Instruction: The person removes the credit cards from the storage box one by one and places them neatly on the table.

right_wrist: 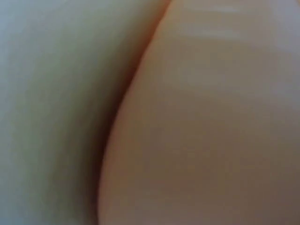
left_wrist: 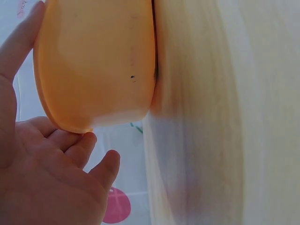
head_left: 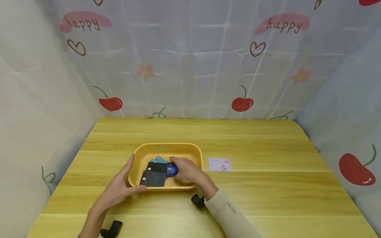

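A yellow plastic basket (head_left: pixel 196 150) stands on the table. My left hand (head_left: pixel 119 186) holds its near left corner, thumb on the front rim and fingers along the left side. In the left wrist view the left hand (left_wrist: pixel 56 164) touches the basket (left_wrist: pixel 98 61) at its rim. Inside the basket, my right hand (head_left: pixel 187 170) pinches a dark blue card (head_left: pixel 172 169); its fingertips are partly hidden. Beside that card lie a black card (head_left: pixel 157 167), a dark grey VIP card (head_left: pixel 153 178) and light blue cards (head_left: pixel 160 159), overlapping. The right wrist view is too blurred to tell details.
A pale pink VIP card (head_left: pixel 219 164) lies on the wooden table (head_left: pixel 268 198), just right of the basket. Black wrist devices (head_left: pixel 197 201) sit below both hands. A printed curtain (head_left: pixel 190 82) hangs behind the table and along its sides.
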Demonstrator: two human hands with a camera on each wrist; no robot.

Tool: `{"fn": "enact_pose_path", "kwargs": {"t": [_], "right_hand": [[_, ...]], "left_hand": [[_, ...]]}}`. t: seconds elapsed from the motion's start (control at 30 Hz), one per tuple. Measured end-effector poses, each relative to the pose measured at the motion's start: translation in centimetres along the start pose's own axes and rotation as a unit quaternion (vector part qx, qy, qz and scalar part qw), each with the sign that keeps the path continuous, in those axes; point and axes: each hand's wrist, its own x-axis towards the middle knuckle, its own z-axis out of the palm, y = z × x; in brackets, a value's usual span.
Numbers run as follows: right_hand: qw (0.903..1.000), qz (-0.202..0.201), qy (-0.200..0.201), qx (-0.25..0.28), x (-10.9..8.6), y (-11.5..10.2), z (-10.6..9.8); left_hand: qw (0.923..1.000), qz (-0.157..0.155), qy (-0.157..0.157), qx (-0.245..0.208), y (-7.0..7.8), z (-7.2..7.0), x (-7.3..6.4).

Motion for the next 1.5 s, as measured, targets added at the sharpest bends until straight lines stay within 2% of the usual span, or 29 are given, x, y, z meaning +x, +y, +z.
{"fn": "enact_pose_path", "kwargs": {"t": [0.23,0.53,0.83,1.07,1.23,1.5], "right_hand": [[0.9988,0.004,0.028,-0.039,0.35,-0.39,0.86],[0.9994,-0.004,0.035,-0.003,0.31,-0.45,0.75],[0.9983,-0.021,0.055,0.0,0.16,-0.43,0.69],[0.9967,-0.02,0.073,0.031,0.11,-0.49,0.44],[0.996,-0.031,0.077,0.034,0.12,-0.45,0.38],[0.9944,-0.045,0.084,0.046,0.09,-0.42,0.4]], "left_hand": [[1.0,-0.001,0.002,0.0,0.01,-0.01,-0.07],[1.0,-0.003,0.002,-0.008,0.13,0.06,-0.13],[1.0,-0.004,0.001,-0.005,0.03,-0.01,-0.09],[1.0,-0.006,0.0,-0.004,-0.07,-0.04,0.0],[1.0,-0.002,0.0,-0.004,-0.15,-0.04,0.01],[0.9999,-0.012,-0.002,0.006,-0.18,-0.01,0.0]]}}
